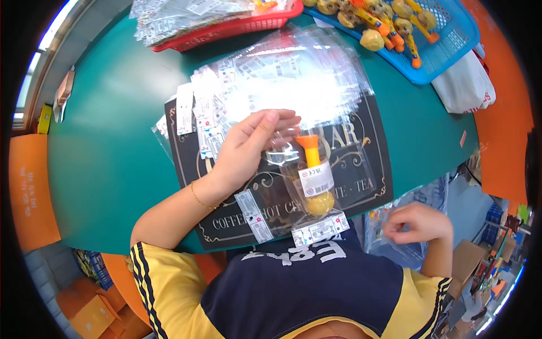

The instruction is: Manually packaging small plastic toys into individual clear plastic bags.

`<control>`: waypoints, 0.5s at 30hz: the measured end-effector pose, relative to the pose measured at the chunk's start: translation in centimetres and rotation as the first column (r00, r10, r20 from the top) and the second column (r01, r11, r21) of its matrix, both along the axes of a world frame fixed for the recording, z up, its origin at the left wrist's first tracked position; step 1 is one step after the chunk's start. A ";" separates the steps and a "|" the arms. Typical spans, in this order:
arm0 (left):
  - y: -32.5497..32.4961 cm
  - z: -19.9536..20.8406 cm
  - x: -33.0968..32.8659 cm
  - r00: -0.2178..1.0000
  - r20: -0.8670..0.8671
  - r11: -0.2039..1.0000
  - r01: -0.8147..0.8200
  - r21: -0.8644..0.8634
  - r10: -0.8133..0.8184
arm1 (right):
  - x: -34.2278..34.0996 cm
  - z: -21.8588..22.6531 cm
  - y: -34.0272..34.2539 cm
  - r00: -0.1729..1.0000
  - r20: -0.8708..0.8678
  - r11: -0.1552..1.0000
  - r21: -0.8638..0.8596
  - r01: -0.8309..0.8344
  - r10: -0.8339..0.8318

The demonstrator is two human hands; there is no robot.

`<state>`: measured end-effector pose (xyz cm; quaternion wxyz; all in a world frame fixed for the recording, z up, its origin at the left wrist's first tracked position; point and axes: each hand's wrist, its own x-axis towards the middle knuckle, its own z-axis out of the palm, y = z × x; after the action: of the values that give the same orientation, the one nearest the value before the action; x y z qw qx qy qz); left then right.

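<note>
My left hand (254,141) is over the black mat with its fingers drawn together, closed on the edge of a clear plastic bag (280,153). A white printed label strip (255,216) shows at the near end of that bag. Just right of it lies a clear bag with a toy (320,203) inside: a round golden head, a yellow stick and an orange flared end. A white barcode label (316,179) covers part of the stick. My right hand (419,223) is off the table's near edge, fingers curled, with nothing visible in it.
A fanned stack of clear bags (293,70) covers the mat's (372,141) far part, shining with glare. Behind stand a red basket (237,27) of packed bags and a blue basket (451,53) of similar toys. More clear plastic (389,248) hangs below my right hand.
</note>
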<state>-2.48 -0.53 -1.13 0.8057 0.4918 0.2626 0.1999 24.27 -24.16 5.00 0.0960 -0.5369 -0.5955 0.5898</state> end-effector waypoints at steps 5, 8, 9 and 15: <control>0.4 0.4 0.3 0.998 0.018 0.998 -0.052 -0.035 0.053 | -2.2 -14.4 -8.4 0.789 0.614 0.985 -0.112 0.129 -0.033; 0.4 0.5 0.4 0.994 0.015 0.993 -0.108 -0.056 0.109 | -4.2 -20.8 -9.9 0.625 0.771 0.987 0.026 0.160 -0.122; 0.3 0.4 0.3 0.992 0.041 0.989 -0.116 -0.086 0.120 | -4.4 -20.6 -9.4 0.629 0.767 0.987 0.035 0.157 -0.127; 0.1 0.8 0.2 0.989 0.091 0.986 -0.106 -0.128 0.118 | -3.8 -10.5 -5.2 0.673 0.702 0.972 -0.195 -0.133 0.233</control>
<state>-2.30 -0.45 -0.34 0.8338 0.4154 0.2619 0.2522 20.49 -29.40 -5.51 -0.2391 -0.6671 -0.5971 0.3758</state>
